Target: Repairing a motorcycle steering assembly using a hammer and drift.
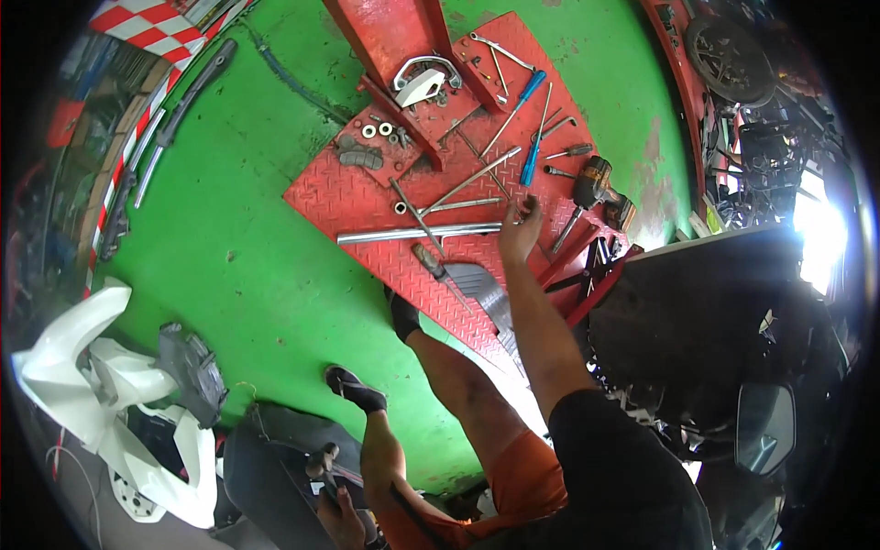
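Note:
My left hand (345,524) is low in the picture, closed round the handle of what looks like a hammer (322,461), its metal head upward. My right arm stretches out over a red tread-plate platform (367,206). Above it, my right hand (521,231) has its fingers loosely bent and apart, with nothing visible in them. Close by are the end of a long chrome tube (417,234) and a blue-handled screwdriver (531,163). A cordless impact driver (593,183) with a long socket lies to the right. Another screwdriver (429,261) rests near the platform's front edge.
A red steel post (390,41) rises from the platform, with a white bracket (422,87) and small hardware at its base. White motorcycle fairings (110,376) lie at left on the green floor (266,247). A dark motorcycle with a mirror (766,426) stands at right.

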`<state>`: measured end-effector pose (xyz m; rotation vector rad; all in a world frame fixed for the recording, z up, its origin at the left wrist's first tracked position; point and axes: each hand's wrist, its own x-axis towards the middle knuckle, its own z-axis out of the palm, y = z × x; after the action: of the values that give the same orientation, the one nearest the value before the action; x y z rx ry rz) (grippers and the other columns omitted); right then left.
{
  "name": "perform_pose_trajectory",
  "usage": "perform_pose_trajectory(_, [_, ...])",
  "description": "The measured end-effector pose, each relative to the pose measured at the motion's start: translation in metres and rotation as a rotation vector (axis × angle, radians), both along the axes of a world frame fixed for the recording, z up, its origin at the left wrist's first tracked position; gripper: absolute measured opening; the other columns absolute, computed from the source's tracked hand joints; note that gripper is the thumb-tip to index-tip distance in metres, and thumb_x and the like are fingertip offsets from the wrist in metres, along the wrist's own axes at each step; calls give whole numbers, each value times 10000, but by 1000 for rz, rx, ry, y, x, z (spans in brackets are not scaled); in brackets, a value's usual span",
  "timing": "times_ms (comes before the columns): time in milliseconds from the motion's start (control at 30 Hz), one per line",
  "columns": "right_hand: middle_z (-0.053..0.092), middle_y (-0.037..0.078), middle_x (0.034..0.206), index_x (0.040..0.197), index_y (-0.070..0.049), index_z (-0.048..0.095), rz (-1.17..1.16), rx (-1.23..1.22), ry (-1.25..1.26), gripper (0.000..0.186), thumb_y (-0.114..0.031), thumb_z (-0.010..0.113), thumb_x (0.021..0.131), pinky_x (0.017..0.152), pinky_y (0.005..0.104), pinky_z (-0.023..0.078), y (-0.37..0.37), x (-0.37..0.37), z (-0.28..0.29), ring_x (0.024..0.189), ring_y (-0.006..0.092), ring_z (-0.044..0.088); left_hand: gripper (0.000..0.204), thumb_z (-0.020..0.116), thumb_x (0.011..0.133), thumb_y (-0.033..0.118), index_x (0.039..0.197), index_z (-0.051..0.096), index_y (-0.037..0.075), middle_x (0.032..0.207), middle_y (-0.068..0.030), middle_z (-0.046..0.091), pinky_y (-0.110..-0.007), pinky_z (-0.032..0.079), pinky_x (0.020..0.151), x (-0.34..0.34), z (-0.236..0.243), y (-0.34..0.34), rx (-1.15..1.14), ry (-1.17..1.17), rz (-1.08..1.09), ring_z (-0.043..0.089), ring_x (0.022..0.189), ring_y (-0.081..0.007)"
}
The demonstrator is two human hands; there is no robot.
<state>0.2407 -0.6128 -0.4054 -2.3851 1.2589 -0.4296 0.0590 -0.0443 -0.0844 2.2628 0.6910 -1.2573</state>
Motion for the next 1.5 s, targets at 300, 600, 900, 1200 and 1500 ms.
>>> perform_pose_trajectory(300, [693,256,1089,1131,49,689,-264,122,184,472,-329,767,859,895,484,519,-93,41,-63,971,409,663,595,591,1021,394,1422,528,-40,1368,-273,605,-431,439,1062,35,-2,-17,33,68,171,573,1272,-382])
perform_pose_trajectory(600, [640,141,1079,1244,52,578,-333,77,-544,449,-140,780,892,880,408,489,33,58,127,992,232,598,567,551,1033,353,1428,503,-51,1248,-273,659,-432,506,936,-19,20,13,-124,4,279,644,1067,-384])
perform_pose_trajectory(900, [556,90,1052,1268,-39,501,553,878,-571,296,-136,577,999,861,363,501,291,31,465,958,209,554,463,594,1013,363,1142,622,-81,892,-165,649,-458,489,739,-13,99,36,-311,-440,101,591,819,-329])
perform_pose_trajectory(1200, [620,159,865,1138,-28,540,1364,874,-309,312,-249,657,950,717,473,487,306,-216,801,789,366,629,437,522,1028,430,1106,660,23,871,-144,659,-500,494,720,41,108,91,-236,-861,-406,620,798,-347])
perform_pose_trajectory(1500, [564,69,617,695,-75,601,1050,124,-427,284,-201,804,848,506,385,419,165,-441,1026,548,264,569,425,548,1048,412,1020,553,-12,774,-9,496,-320,354,592,46,197,63,-635,-821,-160,428,667,-129])
